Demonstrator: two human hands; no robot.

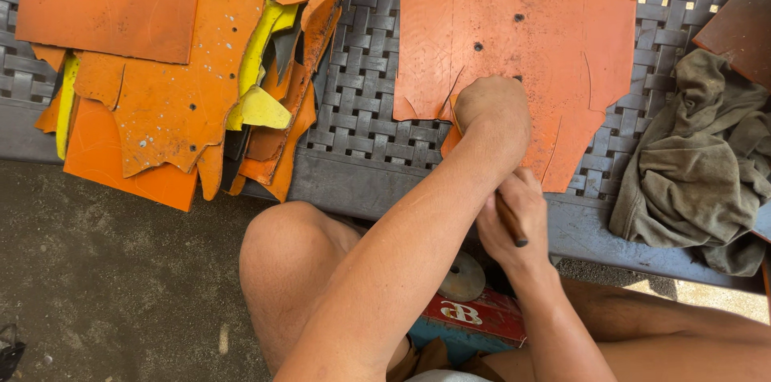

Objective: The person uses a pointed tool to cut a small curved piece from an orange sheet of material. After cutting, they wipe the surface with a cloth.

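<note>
While the left hand [491, 113] presses clenched on the orange sheet [522, 44], the right hand [514, 225] below grips a dark tool [511, 223]; a red box [475, 314] with a white label lies under it.

We have a single view, from a camera worn on the head, looking steeply down past the knees onto our own hands, close enough that the forearms fill the lower middle. Our left hand [491, 113] sits near the centre, our right hand [514, 217] just below it. Beyond the fingers the frame reaches up across the orange leather sheet [554, 20] and the woven bench [361, 93]. Left of the fingers it takes in the stack of orange and yellow offcuts [177, 77], right of them the crumpled grey cloth [699, 165], and below them the dirt floor [112, 269].
</note>
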